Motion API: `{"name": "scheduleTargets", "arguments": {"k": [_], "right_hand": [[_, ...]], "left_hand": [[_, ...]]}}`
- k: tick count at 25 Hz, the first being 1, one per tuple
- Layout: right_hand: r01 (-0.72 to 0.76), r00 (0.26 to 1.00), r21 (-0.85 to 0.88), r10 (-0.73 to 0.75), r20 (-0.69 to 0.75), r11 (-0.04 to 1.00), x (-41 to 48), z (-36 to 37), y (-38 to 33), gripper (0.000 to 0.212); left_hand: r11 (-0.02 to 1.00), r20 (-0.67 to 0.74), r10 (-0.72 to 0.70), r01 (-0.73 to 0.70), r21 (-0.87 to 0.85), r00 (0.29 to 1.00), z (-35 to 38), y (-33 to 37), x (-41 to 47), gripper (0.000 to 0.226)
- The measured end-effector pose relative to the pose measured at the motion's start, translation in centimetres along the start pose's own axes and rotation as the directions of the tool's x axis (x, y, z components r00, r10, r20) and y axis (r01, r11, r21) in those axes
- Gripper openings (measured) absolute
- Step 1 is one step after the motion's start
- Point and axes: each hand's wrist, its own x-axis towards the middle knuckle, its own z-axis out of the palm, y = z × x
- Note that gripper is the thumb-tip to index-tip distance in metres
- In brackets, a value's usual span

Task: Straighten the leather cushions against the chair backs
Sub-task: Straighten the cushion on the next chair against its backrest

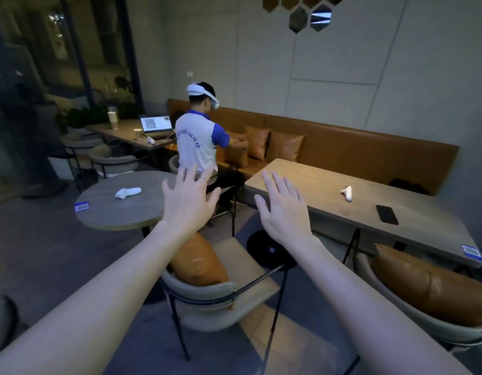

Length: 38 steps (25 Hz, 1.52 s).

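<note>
A tan leather cushion (198, 262) leans against the curved grey back of the chair (229, 312) right below me. A second tan cushion (429, 288) lies along the back of the chair (413, 328) at the lower right. My left hand (188, 203) and my right hand (284, 212) are both stretched out in the air above the near chair, fingers spread, palms down, holding nothing and touching neither cushion. More tan cushions (271, 144) stand on the long leather bench (369, 150) by the wall.
A round table (120, 209) with a white controller (127, 192) stands to the left. A long wooden table (383, 209) to the right carries a controller (346, 193) and a phone (386, 214). A person (200, 139) in a headset stands at the bench, handling a cushion.
</note>
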Motion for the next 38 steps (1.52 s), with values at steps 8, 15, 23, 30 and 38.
{"name": "scheduleTargets", "arguments": {"k": [8,15,23,30,38], "right_hand": [[-0.127,0.977,0.143,0.098,0.19,0.982,1.0,10.7,-0.9,0.058],[-0.504,0.807,0.352,0.284,0.518,0.789,1.2,23.6,0.6,0.062],[-0.935,0.342,0.22,0.543,0.767,0.278,-2.4,36.5,0.9,0.072],[-0.931,-0.108,0.13,0.598,0.794,-0.34,-5.3,44.9,0.5,0.086],[-0.92,-0.244,0.044,0.657,0.714,-0.39,-5.2,51.3,3.1,0.081]], "left_hand": [[0.975,0.178,-0.21,0.219,-0.028,0.961,7.2,-5.2,-0.4,0.059],[0.901,0.336,-0.395,0.431,-0.039,0.855,16.9,-9.9,0.5,0.061],[0.57,0.538,-0.608,0.793,-0.215,0.583,26.7,-15.4,-0.7,0.079],[0.127,0.715,-0.645,0.961,-0.248,0.269,32.7,-20.1,0.0,0.12],[0.132,0.794,-0.525,0.951,-0.279,0.306,37.4,-23.8,2.6,0.123]]}}
